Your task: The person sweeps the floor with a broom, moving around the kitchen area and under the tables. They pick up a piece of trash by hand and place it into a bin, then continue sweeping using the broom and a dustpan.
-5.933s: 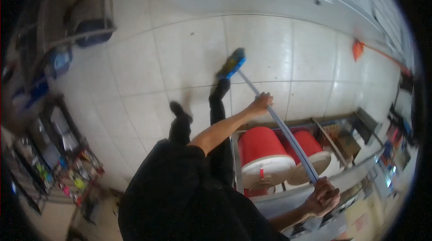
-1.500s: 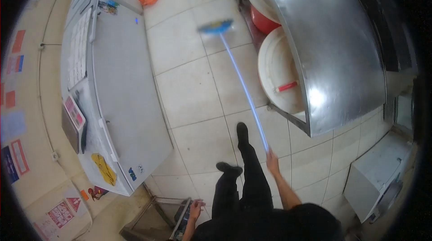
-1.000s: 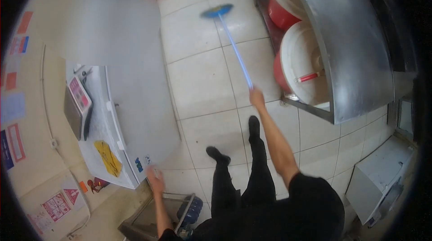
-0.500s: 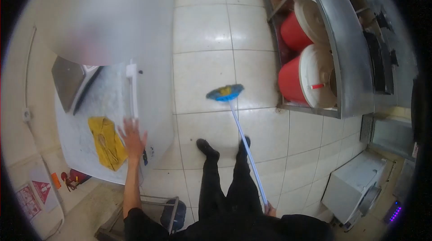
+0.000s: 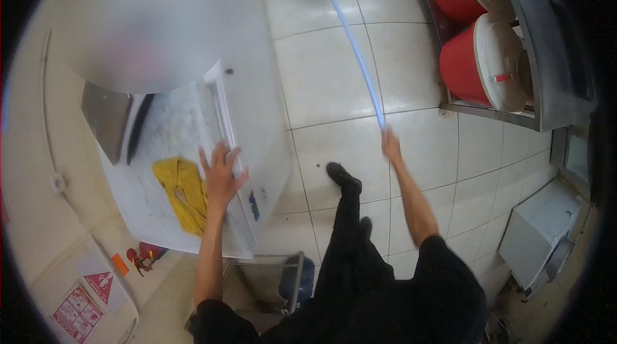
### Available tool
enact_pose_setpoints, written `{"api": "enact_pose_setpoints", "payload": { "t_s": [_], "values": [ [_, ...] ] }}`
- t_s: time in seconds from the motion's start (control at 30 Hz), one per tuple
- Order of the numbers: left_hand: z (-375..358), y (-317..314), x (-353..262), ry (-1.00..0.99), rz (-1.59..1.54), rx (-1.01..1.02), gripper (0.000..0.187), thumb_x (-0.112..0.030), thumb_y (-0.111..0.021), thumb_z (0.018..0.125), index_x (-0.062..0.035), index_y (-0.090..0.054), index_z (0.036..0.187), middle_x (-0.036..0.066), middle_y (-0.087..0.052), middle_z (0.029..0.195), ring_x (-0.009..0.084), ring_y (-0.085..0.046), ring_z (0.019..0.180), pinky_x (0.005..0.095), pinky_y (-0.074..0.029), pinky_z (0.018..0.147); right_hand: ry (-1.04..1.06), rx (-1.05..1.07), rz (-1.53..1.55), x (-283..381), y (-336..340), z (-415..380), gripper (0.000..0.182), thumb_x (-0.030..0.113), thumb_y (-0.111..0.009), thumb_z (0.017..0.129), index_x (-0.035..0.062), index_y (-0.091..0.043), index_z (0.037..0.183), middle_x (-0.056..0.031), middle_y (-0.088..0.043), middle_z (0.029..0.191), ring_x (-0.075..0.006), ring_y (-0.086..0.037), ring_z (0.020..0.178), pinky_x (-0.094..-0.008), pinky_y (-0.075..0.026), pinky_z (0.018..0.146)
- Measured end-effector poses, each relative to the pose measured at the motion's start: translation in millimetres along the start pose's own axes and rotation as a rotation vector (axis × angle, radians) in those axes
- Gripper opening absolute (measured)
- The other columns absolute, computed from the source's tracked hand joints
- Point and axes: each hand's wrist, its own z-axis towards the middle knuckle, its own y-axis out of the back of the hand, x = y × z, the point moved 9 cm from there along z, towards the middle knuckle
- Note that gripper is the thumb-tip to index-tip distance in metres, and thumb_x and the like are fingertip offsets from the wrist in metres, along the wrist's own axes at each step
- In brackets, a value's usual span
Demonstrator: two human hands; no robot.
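Note:
In the head view, my right hand (image 5: 390, 145) grips the upper end of the pale blue handle of a broom (image 5: 360, 58). Its blue and yellow head rests on the tiles at the top of the view. My left hand (image 5: 220, 177) lies with fingers spread at the edge of a white chest freezer (image 5: 257, 119). Just left of that hand is a crumpled yellow cloth (image 5: 181, 196) on the freezer's top. A grey metal slab-like thing (image 5: 106, 119) stands farther back on the same top, partly covered by a blurred patch.
Red tubs with white lids (image 5: 463, 64) sit on a metal shelf (image 5: 546, 87) at the right. A white box-shaped appliance (image 5: 536, 235) stands lower right. Below the freezer is a metal frame (image 5: 295, 280) beside a dark blue container (image 5: 305, 276). Tiled floor (image 5: 334, 158) runs between.
My right arm has stretched forward, pushing the broom away up the floor. My view has shifted and my feet have stepped. The left hand stays at the freezer's edge.

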Motion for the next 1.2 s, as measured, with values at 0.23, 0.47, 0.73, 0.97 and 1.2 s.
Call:
{"api": "enact_pose_setpoints", "payload": {
  "t_s": [0.23, 0.47, 0.73, 0.97, 1.2],
  "values": [
    [-5.6, 6.5, 3.5, 0.033, -0.103, -0.037, 0.045, -0.022, -0.068, 0.064, -0.0134, -0.055, 0.106, 0.009, -0.051, 0.105, 0.0225, -0.041, 0.116, 0.0510, -0.006, 0.106, -0.592, 0.242, 0.132, -107.4, 92.7, -543.0, 0.043, 0.035, -0.047, 0.088, -0.0023, -0.055, 0.068, -0.0182, -0.050, 0.055, -0.0259, -0.050, 0.052, -0.0414, -0.037, 0.050],
    [-17.4, 16.6, 6.1, 0.009, -0.118, -0.105, 0.047, -0.021, -0.070, 0.061, -0.0141, -0.056, 0.106, 0.008, -0.052, 0.105, 0.0203, -0.042, 0.115, 0.0488, -0.007, 0.107, -0.477, 0.099, -0.044, -77.8, 20.5, -404.5, 0.048, 0.043, -0.048, 0.085, -0.0031, -0.060, 0.088, -0.0242, -0.059, 0.084, -0.0359, -0.057, 0.082, -0.0435, -0.043, 0.070],
    [-41.7, 2.9, 9.7, -0.062, -0.097, -0.156, 0.051, -0.025, -0.071, 0.063, -0.0173, -0.053, 0.110, 0.008, -0.050, 0.110, 0.0199, -0.042, 0.114, 0.0485, -0.006, 0.107, -0.045, 0.083, 0.144, 142.5, -63.1, -147.2, 0.036, 0.031, -0.036, 0.092, -0.0032, -0.046, 0.087, -0.0280, -0.054, 0.071, -0.0466, -0.052, 0.068, -0.0505, -0.040, 0.055],
    [-59.9, 10.5, 6.7, -0.083, -0.076, -0.236, 0.047, -0.025, -0.069, 0.064, -0.0179, -0.053, 0.108, 0.007, -0.048, 0.102, 0.0191, -0.044, 0.109, 0.0492, -0.006, 0.107, -0.287, 0.323, 0.067, 26.1, 46.1, -594.8, 0.028, 0.023, -0.043, 0.089, -0.0008, -0.047, 0.103, -0.0289, -0.053, 0.066, -0.0449, -0.055, 0.063, -0.0491, -0.040, 0.053],
    [-64.0, 19.4, 6.4, -0.121, -0.110, -0.281, 0.046, -0.024, -0.066, 0.065, -0.0174, -0.054, 0.109, 0.008, -0.049, 0.098, 0.0221, -0.045, 0.105, 0.0528, -0.009, 0.105, -0.426, 0.211, -0.100, -25.9, 49.6, -688.6, 0.031, 0.028, -0.049, 0.086, -0.0006, -0.060, 0.088, -0.0230, -0.055, 0.056, -0.0408, -0.057, 0.057, -0.0453, -0.044, 0.052]
  ]
}}
